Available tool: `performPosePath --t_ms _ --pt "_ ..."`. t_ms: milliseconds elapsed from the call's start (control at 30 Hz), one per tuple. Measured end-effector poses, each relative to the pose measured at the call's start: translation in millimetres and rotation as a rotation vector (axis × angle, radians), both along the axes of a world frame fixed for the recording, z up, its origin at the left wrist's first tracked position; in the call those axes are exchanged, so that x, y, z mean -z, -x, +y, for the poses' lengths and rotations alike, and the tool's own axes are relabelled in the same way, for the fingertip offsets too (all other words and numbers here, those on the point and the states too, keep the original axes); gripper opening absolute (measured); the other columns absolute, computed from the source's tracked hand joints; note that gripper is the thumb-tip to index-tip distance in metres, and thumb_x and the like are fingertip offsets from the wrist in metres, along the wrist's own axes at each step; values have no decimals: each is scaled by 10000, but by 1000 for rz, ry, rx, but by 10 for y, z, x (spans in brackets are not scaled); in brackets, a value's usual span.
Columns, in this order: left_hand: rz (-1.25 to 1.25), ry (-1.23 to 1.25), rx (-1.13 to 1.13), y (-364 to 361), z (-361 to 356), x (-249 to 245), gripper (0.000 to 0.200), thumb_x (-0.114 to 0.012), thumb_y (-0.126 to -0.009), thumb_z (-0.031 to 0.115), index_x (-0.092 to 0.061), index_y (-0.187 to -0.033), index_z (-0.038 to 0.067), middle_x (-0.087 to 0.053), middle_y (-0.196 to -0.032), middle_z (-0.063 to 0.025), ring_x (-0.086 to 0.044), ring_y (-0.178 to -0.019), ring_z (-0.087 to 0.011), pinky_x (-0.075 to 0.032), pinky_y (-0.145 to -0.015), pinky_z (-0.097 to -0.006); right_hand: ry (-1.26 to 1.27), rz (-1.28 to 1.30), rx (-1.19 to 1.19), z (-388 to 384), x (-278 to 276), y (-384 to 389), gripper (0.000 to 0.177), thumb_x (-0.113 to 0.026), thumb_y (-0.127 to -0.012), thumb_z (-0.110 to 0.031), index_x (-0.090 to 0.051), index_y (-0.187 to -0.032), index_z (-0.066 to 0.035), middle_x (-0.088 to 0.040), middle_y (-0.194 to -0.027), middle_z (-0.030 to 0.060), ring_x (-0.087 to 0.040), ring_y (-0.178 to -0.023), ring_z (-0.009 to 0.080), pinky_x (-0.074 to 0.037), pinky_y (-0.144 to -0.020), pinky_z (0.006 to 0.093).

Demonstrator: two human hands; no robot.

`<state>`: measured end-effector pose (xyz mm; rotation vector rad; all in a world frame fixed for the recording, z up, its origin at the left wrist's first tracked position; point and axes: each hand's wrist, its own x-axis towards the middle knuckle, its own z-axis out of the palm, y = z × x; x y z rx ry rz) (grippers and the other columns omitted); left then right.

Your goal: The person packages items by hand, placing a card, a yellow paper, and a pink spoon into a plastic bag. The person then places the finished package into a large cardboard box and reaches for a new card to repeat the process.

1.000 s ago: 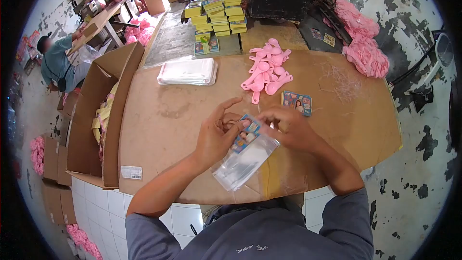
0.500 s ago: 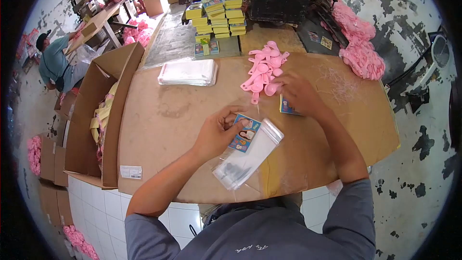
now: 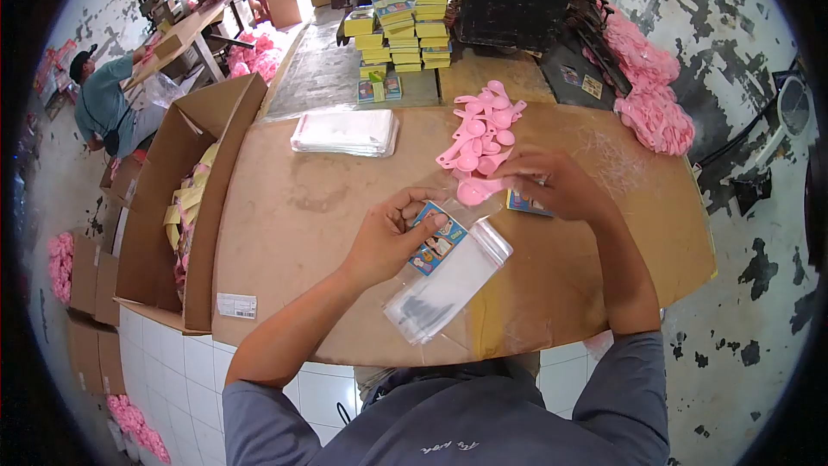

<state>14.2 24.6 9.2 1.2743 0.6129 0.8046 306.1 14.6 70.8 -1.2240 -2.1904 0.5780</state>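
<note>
At a cardboard-covered table (image 3: 285, 237), a person's left hand (image 3: 390, 239) is pinching a printed blue card (image 3: 437, 240) beneath the thumb, above clear plastic sleeves (image 3: 448, 289) lying toward the near edge. The right hand (image 3: 561, 183) is gripping a pink scoop (image 3: 474, 192) at its handle end, just beyond the card and on the near side of a scoop pile (image 3: 486, 121). A card stack (image 3: 524, 203) is sitting partly hidden below that hand. Clear film is showing beside the card; whether it is enclosing the card is hard to tell. The step appears to be pairing scoop with card, calling next for careful alignment and a steady left pinch.
</note>
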Motion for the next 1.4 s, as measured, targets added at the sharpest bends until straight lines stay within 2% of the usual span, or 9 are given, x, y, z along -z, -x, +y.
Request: performPosePath --t_ms 133,333,433,533,733,833,1033,1233,1400 --pt "53 -33 -11 -14 5 94 319 -665 -992 65 -589 -1295 1 -729 -1021 -57 -683 -867 -77 -567 -730 -232 -24 240 -12 -174 -80 157 197 -653 -921 -43 -736 -1100 -46 -636 -926 87 -595 -808 231 -491 -722 343" --pt "146 -100 13 -24 -5 100 292 -669 -992 72 -638 -1269 -15 -731 -1107 -73 -674 -937 -87 -562 -792 -240 -51 5 -150 -204 -68 172 175 -681 -905 -61 -738 -1067 -29 -635 -914 91 -630 -836 235 -510 -753 375" --pt "218 -143 55 -17 -34 109 295 -674 -989 76 -650 -1268 -19 -730 -1128 -77 -673 -955 -98 -561 -817 -252 177 -27 -116 -223 -116 309 305 -658 -950 -147 -671 -1229 -26 -657 -1176 135 -626 -1067 267 -488 -917 386" --pt "176 -147 100 -58 -85 111 305 -671 -991 78 -643 -1276 -25 -733 -1110 -83 -679 -952 -115 -564 -829 -273 -42 204 -196 -246 116 558 458 -544 -1022 -267 -535 -1406 -18 -565 -1347 174 -531 -1267 298 -394 -1096 408" --pt "10 93 278 23 -23 73 338 -648 -1018 172 -617 -1293 -23 -738 -1058 -99 -710 -930 -156 -574 -803 -296 748 1154 -604 -155 241 579 558 -552 -1018 -342 -448 -1479 -45 -459 -1514 137 -443 -1362 257 -308 -1164 430" --pt "-52 124 319 32 11 102 361 -637 -1029 208 -600 -1313 -12 -734 -1076 -86 -701 -932 -140 -566 -799 -281 185 385 -262 -197 58 380 406 -636 -986 -236 -585 -1345 -54 -591 -1367 122 -526 -1263 249 -388 -1093 417" --pt "-110 -61 163 -62 -123 64 364 -591 -1050 167 -552 -1377 12 -657 -1276 -87 -622 -1120 -116 -504 -948 -282 -74 418 -317 -368 -271 549 167 -744 -810 32 -728 -957 -46 -679 -1075 78 -642 -1076 238 -488 -974 395" --pt "59 -466 59 19 -192 -102 442 -645 -981 103 -531 -1397 7 -645 -1279 -98 -596 -1194 -156 -469 -1021 -330 -321 92 -43 -500 -487 570 178 -763 -798 10 -746 -968 -36 -699 -927 81 -668 -845 191 -505 -703 310" --pt "186 -638 3 9 -329 -292 392 -631 -969 17 -556 -1351 -21 -664 -1283 -128 -618 -1225 -195 -486 -1032 -349 -239 208 -28 -526 -450 632 182 -759 -806 10 -747 -983 -30 -708 -915 85 -652 -780 171 -478 -626 281"
